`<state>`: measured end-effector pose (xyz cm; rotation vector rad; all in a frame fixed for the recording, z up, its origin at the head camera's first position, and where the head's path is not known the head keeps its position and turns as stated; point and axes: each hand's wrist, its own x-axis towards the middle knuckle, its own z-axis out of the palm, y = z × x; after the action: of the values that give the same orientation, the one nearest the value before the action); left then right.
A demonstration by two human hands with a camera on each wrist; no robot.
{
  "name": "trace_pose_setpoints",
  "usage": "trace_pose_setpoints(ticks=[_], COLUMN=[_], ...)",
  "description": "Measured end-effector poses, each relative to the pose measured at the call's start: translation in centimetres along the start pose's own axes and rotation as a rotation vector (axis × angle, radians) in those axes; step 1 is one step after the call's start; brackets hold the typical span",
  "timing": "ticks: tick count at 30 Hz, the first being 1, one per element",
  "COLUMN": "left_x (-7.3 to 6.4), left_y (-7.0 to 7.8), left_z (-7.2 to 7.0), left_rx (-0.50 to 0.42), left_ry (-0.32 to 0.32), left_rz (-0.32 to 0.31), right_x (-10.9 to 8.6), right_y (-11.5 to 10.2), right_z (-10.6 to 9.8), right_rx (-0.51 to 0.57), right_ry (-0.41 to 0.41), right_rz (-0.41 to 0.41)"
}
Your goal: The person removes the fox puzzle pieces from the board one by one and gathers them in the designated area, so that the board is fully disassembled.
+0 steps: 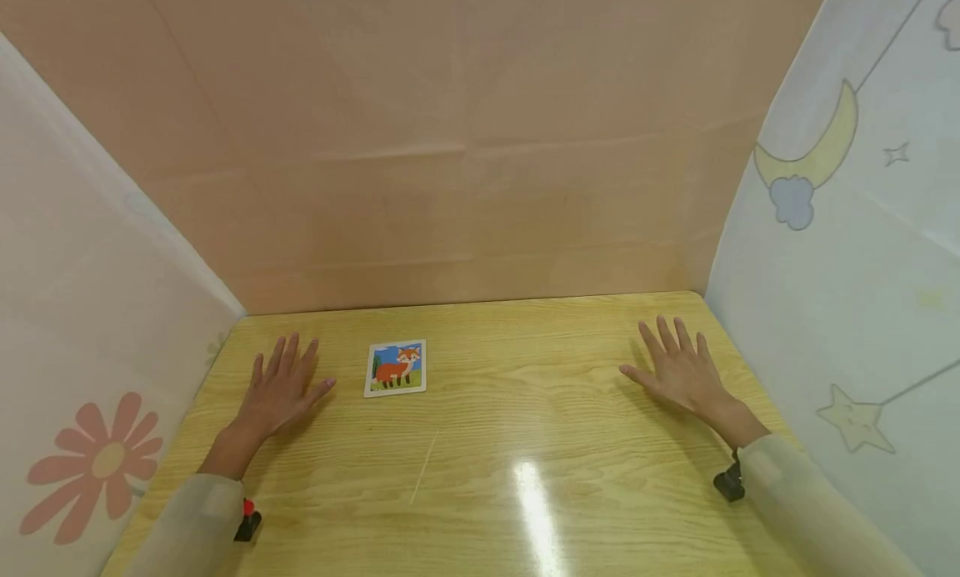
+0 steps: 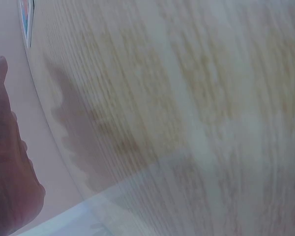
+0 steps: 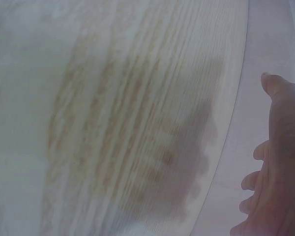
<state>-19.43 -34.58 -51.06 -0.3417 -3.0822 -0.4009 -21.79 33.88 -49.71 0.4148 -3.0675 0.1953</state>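
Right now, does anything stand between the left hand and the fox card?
Nothing visible does: in the head view, only tabletop shows between the left hand and the fox card to its right.

Wood-grain table (image 1: 495, 418), tan backdrop (image 1: 465, 202) behind, pink flower (image 1: 108, 460) left, yellow moon (image 1: 834, 148) right.

White glare (image 1: 538, 514) across the table (image 1: 600, 444); hazy, washed-out wrist views.
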Motion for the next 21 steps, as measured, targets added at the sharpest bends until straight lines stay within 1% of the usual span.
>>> trace_pose_setpoints(ticks=[6, 10, 17, 21], left_x=[-0.1, -0.1, -0.1, 0.0], left_y=[-0.1, -0.1, 0.3, 0.5], left_z=[0.4, 0.4, 0.1, -0.1], left_rx=[-0.011, -0.011, -0.008, -0.010], left_ry=[0.017, 0.011, -0.022, -0.034], left_rz=[0.012, 0.013, 0.008, 0.014], right_x=[0.1, 0.1, 0.0, 0.1], right_y=[-0.1, -0.5, -1.1, -1.4], right_z=[0.1, 0.0, -0.1, 0.2], right_rx=[-0.005, 0.007, -0.015, 0.005], right_ry=[0.014, 0.016, 0.018, 0.031], right_rz=[-0.017, -0.025, -0.037, -0.044])
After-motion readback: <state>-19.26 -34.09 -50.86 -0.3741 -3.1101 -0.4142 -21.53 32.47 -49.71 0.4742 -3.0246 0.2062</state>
